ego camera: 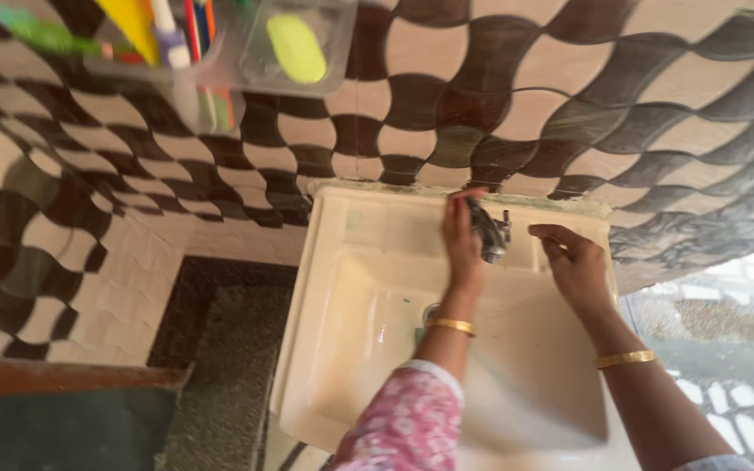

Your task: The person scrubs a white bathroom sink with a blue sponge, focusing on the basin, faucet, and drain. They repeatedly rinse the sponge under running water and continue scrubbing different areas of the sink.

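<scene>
Tap [489,234] is gripped by left hand [462,244]; right hand [576,260], open on sink [333,288] ledge, should be kept steady, imo.

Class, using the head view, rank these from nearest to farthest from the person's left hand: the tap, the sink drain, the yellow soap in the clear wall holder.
1. Tap: the left hand rests against it at the sink's back edge.
2. Sink drain: just below the hand, in the basin beside the wrist.
3. Yellow soap: farthest, up on the wall to the left.
</scene>
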